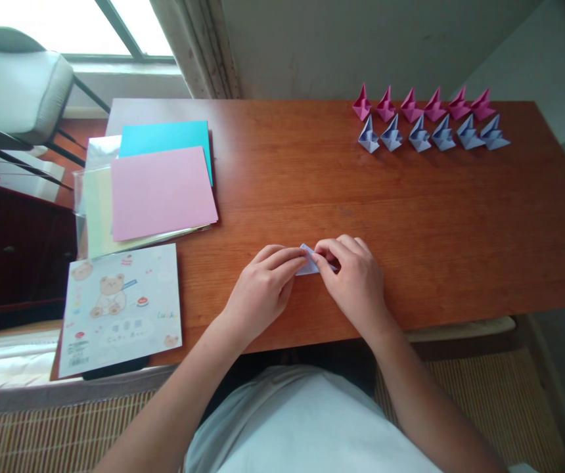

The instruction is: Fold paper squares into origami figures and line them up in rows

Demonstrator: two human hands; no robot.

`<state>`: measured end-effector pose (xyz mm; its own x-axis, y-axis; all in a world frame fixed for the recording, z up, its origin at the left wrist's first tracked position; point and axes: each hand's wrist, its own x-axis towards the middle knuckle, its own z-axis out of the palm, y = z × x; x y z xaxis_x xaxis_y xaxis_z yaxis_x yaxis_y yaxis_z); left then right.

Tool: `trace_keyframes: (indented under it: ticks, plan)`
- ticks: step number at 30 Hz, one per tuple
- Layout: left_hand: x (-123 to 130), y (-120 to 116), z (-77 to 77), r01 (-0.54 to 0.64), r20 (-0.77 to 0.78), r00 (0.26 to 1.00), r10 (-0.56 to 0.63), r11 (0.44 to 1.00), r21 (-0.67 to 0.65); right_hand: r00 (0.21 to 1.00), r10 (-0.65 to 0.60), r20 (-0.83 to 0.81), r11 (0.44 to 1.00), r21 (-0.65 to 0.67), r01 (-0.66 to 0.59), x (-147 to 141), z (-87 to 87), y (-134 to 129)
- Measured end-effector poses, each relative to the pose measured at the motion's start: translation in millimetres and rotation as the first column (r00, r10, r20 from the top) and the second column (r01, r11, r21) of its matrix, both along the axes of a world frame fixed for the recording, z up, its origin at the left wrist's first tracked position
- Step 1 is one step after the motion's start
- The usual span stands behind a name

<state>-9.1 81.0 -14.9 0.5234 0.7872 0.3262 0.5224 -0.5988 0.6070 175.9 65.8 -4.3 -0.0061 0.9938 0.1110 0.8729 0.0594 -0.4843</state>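
A small piece of pale bluish-white folded paper (pixel 307 268) lies near the table's front edge, between my two hands. Resting over its left side, my left hand (pixel 267 281) presses it with fingers held together. The thumb and index finger of my right hand (pixel 352 270) pinch the paper's right part. Both hands cover portions of it, so its full shape is hidden. Far right on the table stand two rows of folded paper figures: magenta ones (pixel 410 107) behind and pale blue ones (pixel 419 136) in front.
On the left lie pink paper sheets (pixel 164 194), turquoise sheets (pixel 164 138), and a clear sleeve with pale yellow paper (pixel 98 217). A bear-printed pad (pixel 119 309) overhangs the wooden table's (pixel 282 171) front left edge. A chair (pixel 16 85) stands beyond the left side.
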Motion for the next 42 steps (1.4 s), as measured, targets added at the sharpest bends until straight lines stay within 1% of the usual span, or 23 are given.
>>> trace_keyframes:
  ticks: [15,23,29,32,34,36,38,39,42]
  plan:
    - [0.1,1.4,0.3,0.011,0.012,1.000,-0.011,1.000,-0.001,1.000,-0.007,-0.008,1.000,-0.018,0.007,-0.2,1.7,1.6]
    - [0.3,0.7,0.5,0.005,-0.003,1.000,-0.005,1.000,0.008,1.000,-0.018,0.019,1.000,-0.025,0.019,-1.9,2.8,1.0]
    - [0.1,1.8,-1.0,-0.003,-0.027,1.000,0.004,0.999,0.039,1.000,-0.017,0.025,1.000,-0.023,0.018,-2.2,2.6,0.4]
    - [1.0,1.1,1.7,-0.001,-0.066,0.998,0.006,0.998,0.070,0.999,-0.017,0.029,0.999,-0.028,0.018,-1.7,2.1,0.8]
    - [4.0,-4.5,6.5,0.007,-0.141,0.990,0.009,0.994,0.110,0.999,-0.014,0.030,0.999,-0.041,0.015,-1.0,2.2,1.9]
    - [9.6,-15.9,12.9,0.011,-0.275,0.961,0.031,0.988,0.152,1.000,-0.002,0.027,0.998,-0.066,0.004,0.0,3.5,4.1]
    - [17.0,-31.6,19.1,-0.040,-0.377,0.921,0.099,0.986,0.161,1.000,0.010,0.025,0.995,-0.099,-0.007,1.2,6.1,7.2]
    - [21.0,-39.9,21.5,-0.064,-0.406,0.906,0.123,0.986,0.157,1.000,0.016,0.024,0.993,-0.117,-0.013,1.8,7.7,9.1]
    - [32.1,-60.8,24.2,-0.062,-0.453,0.884,0.115,0.990,0.130,0.999,0.034,0.015,0.985,-0.171,-0.031,3.4,12.7,14.6]
